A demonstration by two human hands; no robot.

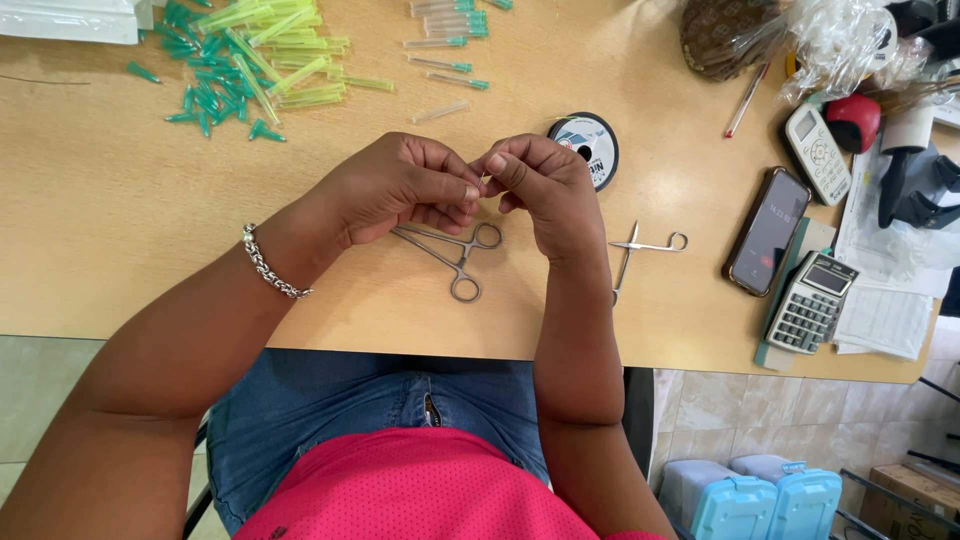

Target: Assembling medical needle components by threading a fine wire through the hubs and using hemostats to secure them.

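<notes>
Left hand (pixel 405 185): fingers curled, thumb and forefinger pinched narrow on something too small to tell.
Pinch point: between both hands, fingertips touching, above the table (pixel 100 220).
Right hand (pixel 540 180): pinched likewise, equally near.
Clamp (pixel 455 250): just below the hands, long axis slanting.
Scissors (pixel 635 255): right of the right wrist.

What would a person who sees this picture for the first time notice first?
The left hand and right hand meet at the centre of the light wooden table, fingers pinching something too small to tell. Just below them lie steel hinged forceps. At the upper left spreads a heap of green and yellow plastic needle caps.
</notes>
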